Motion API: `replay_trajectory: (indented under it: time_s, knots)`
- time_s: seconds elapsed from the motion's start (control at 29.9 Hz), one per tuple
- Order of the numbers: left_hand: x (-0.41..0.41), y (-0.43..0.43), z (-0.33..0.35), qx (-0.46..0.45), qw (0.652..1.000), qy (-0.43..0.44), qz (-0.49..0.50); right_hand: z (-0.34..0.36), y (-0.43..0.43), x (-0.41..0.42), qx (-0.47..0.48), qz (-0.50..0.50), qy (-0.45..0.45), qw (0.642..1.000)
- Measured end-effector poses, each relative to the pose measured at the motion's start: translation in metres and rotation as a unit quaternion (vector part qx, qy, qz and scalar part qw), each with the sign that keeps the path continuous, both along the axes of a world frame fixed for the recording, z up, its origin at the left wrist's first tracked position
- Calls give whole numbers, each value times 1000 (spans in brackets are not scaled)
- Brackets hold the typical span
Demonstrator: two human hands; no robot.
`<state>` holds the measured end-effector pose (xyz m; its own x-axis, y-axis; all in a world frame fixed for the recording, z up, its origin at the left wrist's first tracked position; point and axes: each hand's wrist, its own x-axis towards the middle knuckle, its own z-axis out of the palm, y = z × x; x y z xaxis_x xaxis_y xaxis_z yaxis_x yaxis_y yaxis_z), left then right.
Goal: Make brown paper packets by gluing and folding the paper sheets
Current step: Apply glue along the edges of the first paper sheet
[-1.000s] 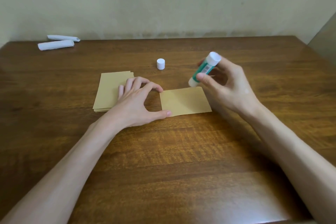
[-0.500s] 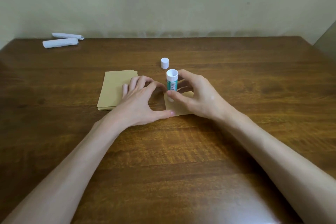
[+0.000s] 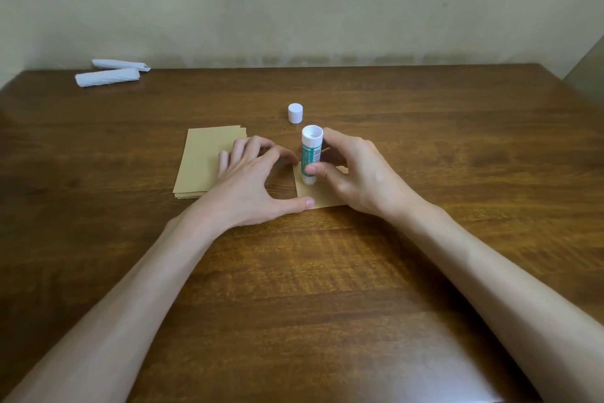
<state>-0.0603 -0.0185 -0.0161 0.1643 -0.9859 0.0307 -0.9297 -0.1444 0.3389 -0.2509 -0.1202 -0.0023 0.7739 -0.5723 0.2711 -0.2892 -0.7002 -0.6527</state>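
A single brown paper sheet (image 3: pixel 322 196) lies flat on the wooden table (image 3: pixel 327 272) at the centre. My right hand (image 3: pixel 362 173) grips a green and white glue stick (image 3: pixel 310 154) upright, its lower end on the sheet near the left edge. My left hand (image 3: pixel 251 180) spans the sheet's left edge, thumb tip pressing its near corner and forefinger reaching its far corner. Part of the sheet is hidden under my right hand. A stack of brown sheets (image 3: pixel 202 164) lies to the left, partly under my left fingers.
The glue stick's white cap (image 3: pixel 295 113) stands just beyond the hands. Two white rolled papers (image 3: pixel 109 74) lie at the table's far left, near the wall. The table's right edge runs along the far right.
My right hand brought the glue stick from a tilted hold above the sheet's far right corner down to the left edge, upright. My left hand stayed pressing the sheet.
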Motion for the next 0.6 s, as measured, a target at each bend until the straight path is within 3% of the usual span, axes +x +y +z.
replay_trajectory:
  time_s: [0.6]
  knots:
    - [2, -1, -1, -1, 1000, 6, -8, 6, 4, -12, -29, -37, 13, 999]
